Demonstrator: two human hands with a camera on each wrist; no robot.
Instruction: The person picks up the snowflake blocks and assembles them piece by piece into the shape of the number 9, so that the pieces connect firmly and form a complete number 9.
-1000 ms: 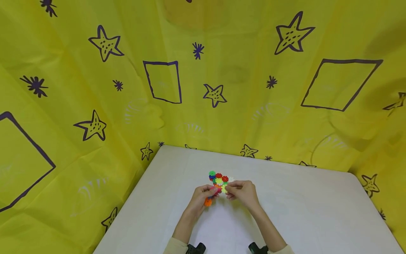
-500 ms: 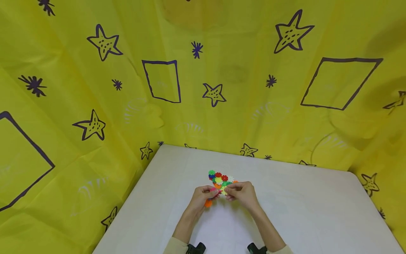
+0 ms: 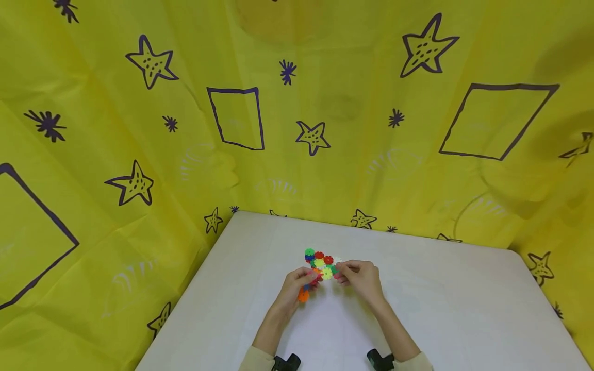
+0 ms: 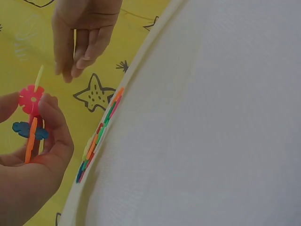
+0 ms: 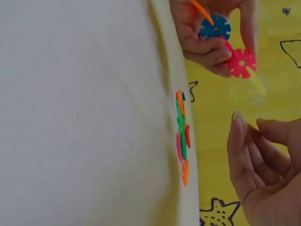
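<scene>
White tabletop [image 3: 441, 299] is enclosed by star-printed yellow cloth [image 3: 357, 175]. Above it, chain of notched discs [image 5: 236, 57] is pinched by left hand [image 3: 296, 286], near loose discs [image 3: 319, 262]. Nothing is held by right hand [image 3: 363, 278], thumb and fingers parted.

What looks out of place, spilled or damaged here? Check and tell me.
Nothing stands out. The left hand holds a chain of notched discs, slotted together at angles, with no visible break. More discs lie bunched on the table. The backdrop is creased, but that hardly looks odd.
</scene>
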